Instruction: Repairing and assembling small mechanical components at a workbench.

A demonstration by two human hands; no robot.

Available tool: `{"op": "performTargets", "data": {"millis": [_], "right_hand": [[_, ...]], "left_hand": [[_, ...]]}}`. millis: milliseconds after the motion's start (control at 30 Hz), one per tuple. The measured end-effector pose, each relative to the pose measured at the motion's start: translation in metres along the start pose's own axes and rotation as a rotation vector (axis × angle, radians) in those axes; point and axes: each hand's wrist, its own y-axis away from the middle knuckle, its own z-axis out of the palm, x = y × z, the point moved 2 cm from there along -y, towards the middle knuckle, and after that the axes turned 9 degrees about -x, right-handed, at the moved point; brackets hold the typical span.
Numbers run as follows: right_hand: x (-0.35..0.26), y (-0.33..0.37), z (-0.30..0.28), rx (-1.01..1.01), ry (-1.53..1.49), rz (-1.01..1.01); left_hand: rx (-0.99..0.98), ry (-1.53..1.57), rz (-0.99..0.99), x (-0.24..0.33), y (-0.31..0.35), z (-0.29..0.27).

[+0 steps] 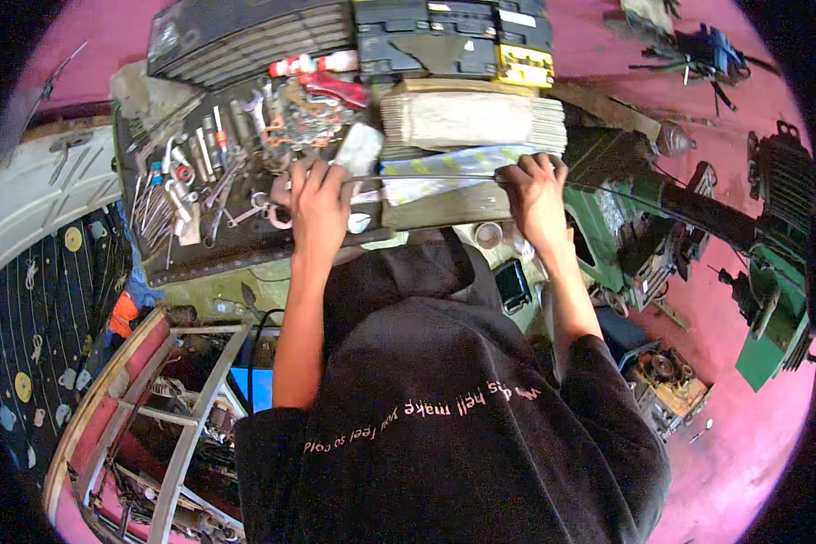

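both hands closed on a thin rod over the bench

your left hand (317, 195) grips the thin dark rod (426, 177) at the left, fingers curled over it; whether an end stops inside that fist cannot be told. your right hand (537, 195) is closed on the same rod farther right, the hands well apart. the rod runs left to right between them, over the near part of a blue, white and yellow patterned sheet (453, 163). just beyond the sheet sits a pale folded stack (471, 118); farther off, black cases (394, 54) and a yellow box (526, 65). left of your left hand, noted: a spread of metal hand tools (186, 190). near your right forearm: a small round cup (488, 236). at the right: green machinery (598, 213).
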Motion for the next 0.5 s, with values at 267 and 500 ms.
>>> {"op": "performTargets", "data": {"millis": [267, 500], "right_hand": [[0.145, 0.114, -0.010, 0.076, 0.109, 0.287], [0.220, 0.183, 0.000, 0.077, 0.092, 0.465]], "left_hand": [[-0.186, 0.090, 0.067, 0.087, -0.045, 0.084], [-0.298, 0.001, 0.239, 0.147, -0.080, 0.136]]}}
